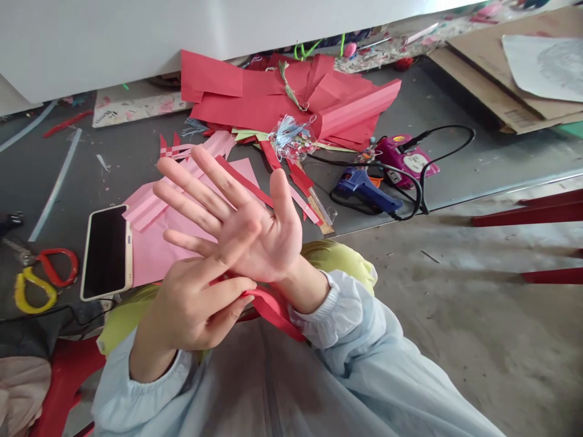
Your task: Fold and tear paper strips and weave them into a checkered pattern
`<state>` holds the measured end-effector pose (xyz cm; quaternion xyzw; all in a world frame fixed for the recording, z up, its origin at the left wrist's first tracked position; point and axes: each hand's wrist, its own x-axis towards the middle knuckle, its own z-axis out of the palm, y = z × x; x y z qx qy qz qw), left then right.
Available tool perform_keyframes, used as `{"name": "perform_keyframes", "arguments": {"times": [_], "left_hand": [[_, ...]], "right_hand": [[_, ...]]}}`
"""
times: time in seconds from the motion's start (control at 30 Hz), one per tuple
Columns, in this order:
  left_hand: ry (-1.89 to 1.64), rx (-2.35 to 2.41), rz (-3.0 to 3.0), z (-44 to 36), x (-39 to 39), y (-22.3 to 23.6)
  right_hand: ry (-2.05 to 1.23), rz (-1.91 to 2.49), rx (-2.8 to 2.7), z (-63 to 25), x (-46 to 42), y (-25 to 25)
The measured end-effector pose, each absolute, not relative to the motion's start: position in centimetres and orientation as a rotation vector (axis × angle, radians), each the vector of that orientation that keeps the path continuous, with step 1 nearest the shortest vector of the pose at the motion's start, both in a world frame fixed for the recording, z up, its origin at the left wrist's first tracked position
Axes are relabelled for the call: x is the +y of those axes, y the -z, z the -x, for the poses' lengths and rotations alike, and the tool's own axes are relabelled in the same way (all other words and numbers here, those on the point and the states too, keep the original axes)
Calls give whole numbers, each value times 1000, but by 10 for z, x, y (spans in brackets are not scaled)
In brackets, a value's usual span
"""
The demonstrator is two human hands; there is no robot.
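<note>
My right hand [268, 237] is turned palm up in the middle of the view, its fingers spread. Across its palm lies the stretched index finger of my left hand [191, 297]. A red strip [276, 315], ribbon-like and perhaps paper, is pinched by the other fingertips of my left hand and trails over my lap toward the right cuff. Just beyond my fingers, pink paper sheets [150, 255] and pink strips are spread on the grey table [59, 152]. A pile of red paper [255, 91] rests farther back.
At left are a phone [107, 252] and scissors [57, 267] with red and yellow handles. A blue glue gun [368, 191] and a purple box [405, 161] with a black cable lie right. Tassels [289, 136] sit by the red pile. Cardboard [492, 91] lies back right; red stool legs [532, 209] stand beyond.
</note>
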<state>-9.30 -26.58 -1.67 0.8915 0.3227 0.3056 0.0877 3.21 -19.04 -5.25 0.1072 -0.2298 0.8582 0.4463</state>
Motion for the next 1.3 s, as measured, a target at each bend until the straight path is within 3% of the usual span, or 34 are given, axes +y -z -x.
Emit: {"name": "perform_keyframes", "arguments": {"times": [0.37,0.53,0.7,0.87,1.07,1.17,1.3], "left_hand": [[-980,801,-2600,89,-269,15],[-1005,797,-2601,89,-270,15],[-1003,788,-2605,89,-269,18],[-1004,760,-2597,89,-268,18],[-1015,739,-2580,90,-267,20],[-999,745,-2584,90,-268,20],[-952,797,-2552,91,-268,19]], "right_hand": [[-2029,-72,-793,-40,-210,39],[-1886,94,-1148,-39,-206,49],[-1699,-49,-1352,-44,-204,49],[-1564,302,-1741,-52,-206,45],[-1386,373,-1916,-54,-208,42],[-1531,438,-1780,-52,-208,41],[-1800,168,-888,-50,-203,45]]}}
